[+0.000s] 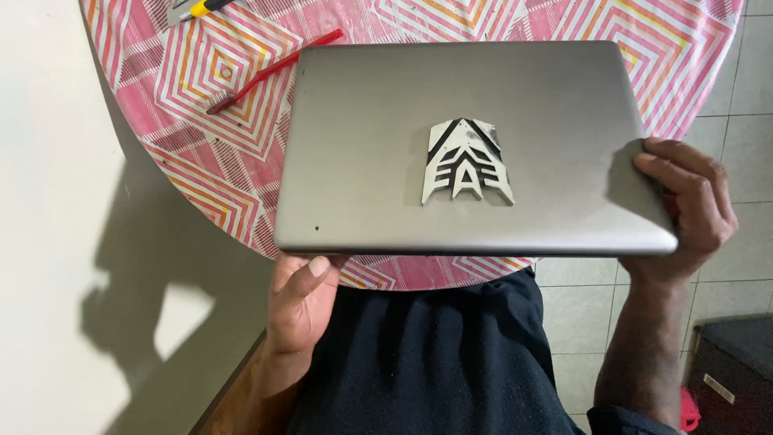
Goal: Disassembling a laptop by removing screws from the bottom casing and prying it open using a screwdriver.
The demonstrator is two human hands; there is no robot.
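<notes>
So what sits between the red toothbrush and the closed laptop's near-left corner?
In the head view, only bare pink patterned tablecloth lies between the red toothbrush and the laptop; the left hand is below that corner.

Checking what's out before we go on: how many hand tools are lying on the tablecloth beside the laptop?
2. A red toothbrush lies just past the laptop's far left corner; a yellow-handled tool, cut off by the frame's top edge, lies farther out. The laptop may hide others.
</notes>
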